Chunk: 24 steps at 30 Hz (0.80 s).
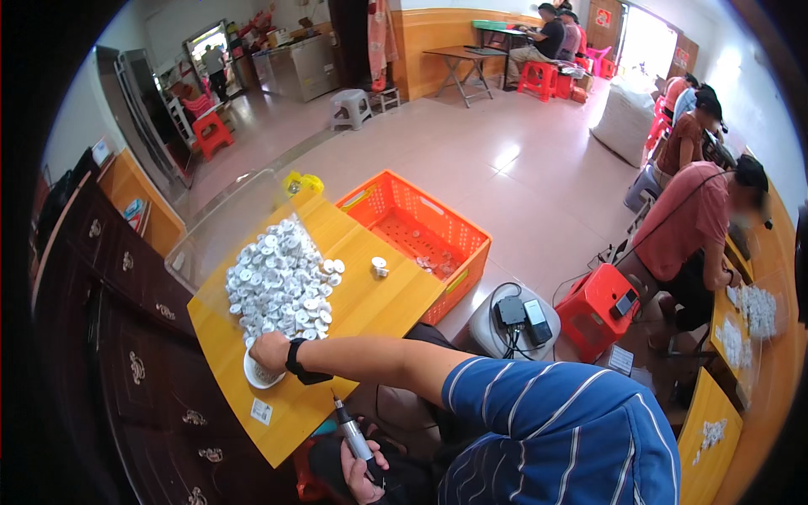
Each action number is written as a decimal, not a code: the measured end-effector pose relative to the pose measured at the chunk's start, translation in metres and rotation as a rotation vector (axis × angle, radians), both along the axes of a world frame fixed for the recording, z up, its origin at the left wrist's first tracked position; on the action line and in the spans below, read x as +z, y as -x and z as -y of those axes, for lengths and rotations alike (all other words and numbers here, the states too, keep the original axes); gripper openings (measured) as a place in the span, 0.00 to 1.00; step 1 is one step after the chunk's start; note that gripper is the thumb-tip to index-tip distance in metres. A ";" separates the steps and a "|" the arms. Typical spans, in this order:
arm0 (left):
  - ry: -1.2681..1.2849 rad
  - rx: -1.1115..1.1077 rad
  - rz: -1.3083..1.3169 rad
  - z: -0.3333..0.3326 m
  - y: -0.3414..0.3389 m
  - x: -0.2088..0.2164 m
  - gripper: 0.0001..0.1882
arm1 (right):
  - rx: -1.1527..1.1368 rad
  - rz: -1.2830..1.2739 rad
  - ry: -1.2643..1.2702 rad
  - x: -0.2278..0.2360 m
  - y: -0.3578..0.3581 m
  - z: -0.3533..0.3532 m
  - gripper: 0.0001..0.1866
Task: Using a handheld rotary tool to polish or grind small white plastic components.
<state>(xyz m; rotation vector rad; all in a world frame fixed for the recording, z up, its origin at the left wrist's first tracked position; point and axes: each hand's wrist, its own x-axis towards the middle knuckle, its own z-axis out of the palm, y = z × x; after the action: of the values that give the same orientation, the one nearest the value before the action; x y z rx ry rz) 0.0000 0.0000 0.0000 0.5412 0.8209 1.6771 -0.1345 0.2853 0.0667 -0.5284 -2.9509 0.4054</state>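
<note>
Left: white plastic parts (278,278) heaped on the wooden table (353,307), pointing every which way. White bowl (264,385) below heap, near table's left edge; right hand (270,352) reaches in, fingers hidden, grip can't be told. Screwdriver (354,439) next, off the near edge, gripped in left hand (364,473); long axis steep, tip up and slightly left. Bare tabletop right of heap, except one small cluster; orange crate (461,268) beyond far edge.
</note>
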 end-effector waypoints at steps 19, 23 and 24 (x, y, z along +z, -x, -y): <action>0.158 0.075 -0.055 -0.012 -0.007 0.037 0.39 | -0.143 -0.560 1.580 -0.028 -0.198 -0.023 0.05; 0.125 0.045 -0.066 -0.008 -0.005 0.037 0.35 | -0.030 -0.587 1.682 -0.034 -0.197 -0.018 0.04; 0.115 0.036 -0.067 -0.007 -0.005 0.036 0.34 | -0.051 -0.555 1.655 -0.035 -0.196 -0.016 0.03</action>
<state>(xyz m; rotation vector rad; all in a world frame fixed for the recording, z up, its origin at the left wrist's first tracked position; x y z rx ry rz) 0.0047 0.0066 0.0355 0.5076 0.9746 1.6399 0.0612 0.3018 0.0314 -0.4115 -1.4655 2.3957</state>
